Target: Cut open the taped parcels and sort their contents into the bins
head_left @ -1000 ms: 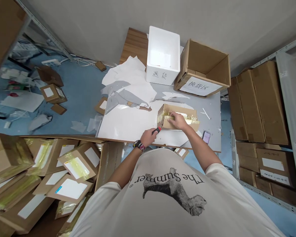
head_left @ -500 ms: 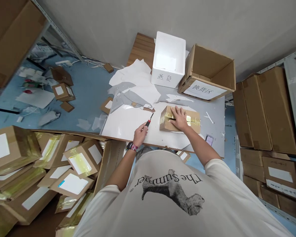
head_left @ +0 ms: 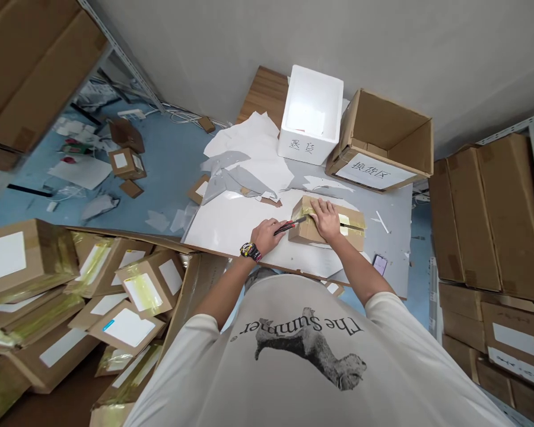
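A brown cardboard box point(head_left: 352, 236) with yellowish tape lies near the front of the table. My right hand point(head_left: 326, 220) rests on top of it with the fingers spread, pressing on the taped lid. A dark slit shows in the tape to the right of that hand. My left hand point(head_left: 267, 236) is wrapped round a red and black utility knife point(head_left: 285, 227). The knife points right, its tip at the box's left part, close to my right thumb. Whether the blade is in the tape is too small to tell.
Behind the box stand a white foam box point(head_left: 303, 148) and a large open carton point(head_left: 382, 181). Torn grey-white wrapping point(head_left: 235, 178) covers the table's left part. A phone point(head_left: 380, 264) lies at the front right. Taped parcels point(head_left: 129, 326) are piled at lower left.
My left hand has brought the knife right, from the bare white sheet to the box, and turned it to point right. My right hand stays on the box. The view has shifted slightly.
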### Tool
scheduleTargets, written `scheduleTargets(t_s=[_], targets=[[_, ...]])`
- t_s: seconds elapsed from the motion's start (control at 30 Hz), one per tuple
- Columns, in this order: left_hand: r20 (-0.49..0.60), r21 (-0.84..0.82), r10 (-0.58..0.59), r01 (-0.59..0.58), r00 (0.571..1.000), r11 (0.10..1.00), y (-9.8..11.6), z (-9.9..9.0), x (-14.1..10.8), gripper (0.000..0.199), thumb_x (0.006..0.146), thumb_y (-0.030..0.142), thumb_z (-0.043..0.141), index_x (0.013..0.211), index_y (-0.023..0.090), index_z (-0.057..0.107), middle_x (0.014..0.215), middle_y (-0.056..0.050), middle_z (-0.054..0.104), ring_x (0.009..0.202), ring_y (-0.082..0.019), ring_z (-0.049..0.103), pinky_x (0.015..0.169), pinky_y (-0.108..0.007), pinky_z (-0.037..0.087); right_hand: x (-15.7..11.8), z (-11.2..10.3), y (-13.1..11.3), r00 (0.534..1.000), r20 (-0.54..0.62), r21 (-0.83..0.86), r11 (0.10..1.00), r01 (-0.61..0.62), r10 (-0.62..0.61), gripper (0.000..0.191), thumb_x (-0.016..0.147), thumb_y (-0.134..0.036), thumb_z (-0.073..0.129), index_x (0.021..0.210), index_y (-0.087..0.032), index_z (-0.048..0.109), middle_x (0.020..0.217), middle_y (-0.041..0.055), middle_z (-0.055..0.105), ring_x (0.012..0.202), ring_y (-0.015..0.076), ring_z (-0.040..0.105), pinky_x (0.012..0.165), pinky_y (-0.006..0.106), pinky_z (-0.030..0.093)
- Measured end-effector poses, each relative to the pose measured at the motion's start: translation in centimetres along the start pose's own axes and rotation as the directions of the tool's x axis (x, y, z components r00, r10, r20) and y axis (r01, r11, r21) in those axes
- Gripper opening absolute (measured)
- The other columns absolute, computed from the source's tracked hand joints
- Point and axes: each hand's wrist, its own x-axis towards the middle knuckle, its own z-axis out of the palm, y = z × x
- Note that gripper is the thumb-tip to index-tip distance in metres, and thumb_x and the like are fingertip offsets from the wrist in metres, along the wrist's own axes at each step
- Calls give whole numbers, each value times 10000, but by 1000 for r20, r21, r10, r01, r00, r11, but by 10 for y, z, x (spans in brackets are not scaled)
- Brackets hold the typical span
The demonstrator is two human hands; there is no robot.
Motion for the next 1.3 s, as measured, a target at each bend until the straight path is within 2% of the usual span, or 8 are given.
scheduleTargets(t_s=[0.17, 0.37, 0.53, 0.77, 0.97, 1.07, 1.17, 1.3], targets=[[-5, 49, 3, -3, 1000, 999, 5, 10, 4, 491, 1106, 371, 667, 1592, 353, 731, 1349, -127, 757, 1266, -325, 655, 1041, -399, 543, -4, 6, -1, 999, -16, 42, 998, -40, 41, 670, 1187, -500, 357, 1775, -224, 521, 1822, 161, 507, 1704, 443, 386, 1393, 684, 274], [-44, 101, 64, -59, 997, 993, -21, 4, 0, 510, 1145, 448, 596, 1632, 340, 706, 1349, -129, 770, 1224, -317, 672, 1044, -408, 554, -6, 19, 5, 998, -66, 47, 999, 6, -3, 652, 1192, -537, 402, 1741, -233, 578, 1820, 148, 516, 1702, 443, 413, 1409, 665, 287], [-112, 128, 94, -79, 989, 989, -34, 2, 21, 491, 1136, 428, 620, 1599, 309, 733, 1311, -134, 781, 1179, -333, 688, 1032, -438, 570, -8, 30, 13, 985, -156, 62, 995, 79, -68, 647, 1181, -573, 485, 1693, -207, 634, 1782, 168, 562, 1669, 457, 465, 1405, 682, 320], [-253, 13, -100, 106, 962, 994, -71, 13, 31, 531, 1118, 412, 629, 1619, 248, 697, 1330, -160, 749, 1260, -365, 698, 1076, -449, 563, -36, 25, 21, 984, -149, 64, 993, 103, -92, 609, 1144, -553, 633, 1695, -295, 634, 1751, 110, 607, 1639, 420, 509, 1424, 683, 302], [-42, 101, -291, 294, 956, 950, -125, 49, 9, 555, 1045, 297, 633, 1573, 141, 707, 1345, -223, 731, 1267, -415, 676, 1132, -517, 541, -74, 23, 42, 977, -203, 216, 976, -22, 66, 496, 1137, -483, 627, 1588, -303, 726, 1704, 106, 651, 1613, 399, 536, 1399, 661, 359], [-41, 129, -287, 290, 957, 948, -142, 60, 4, 575, 1039, 272, 627, 1591, 129, 693, 1400, -243, 705, 1290, -428, 651, 1177, -550, 515, -91, 19, 63, 920, -305, 317, 937, -145, 246, 491, 1121, -501, 610, 1529, -274, 762, 1696, 135, 645, 1614, 396, 521, 1396, 659, 365], [-52, 109, -315, 319, 947, 941, -150, 62, 6, 576, 1025, 238, 630, 1588, 144, 701, 1441, -248, 685, 1318, -437, 641, 1182, -571, 516, -107, 12, 87, 788, -401, 433, 854, -287, 468, 582, 1091, -581, 599, 1519, -221, 761, 1685, 193, 639, 1611, 406, 517, 1403, 667, 333], [-119, 32, -327, 333, 937, 942, -135, 58, 21, 513, 1013, 223, 638, 1510, 178, 757, 1501, -238, 684, 1432, -452, 605, 1260, -624, 464, -115, 7, 113, 641, -262, 646, 625, -438, 721, 805, 1018, -725, 593, 1578, -160, 713, 1588, 232, 715, 1470, 402, 653, 1326, 615, 451]])
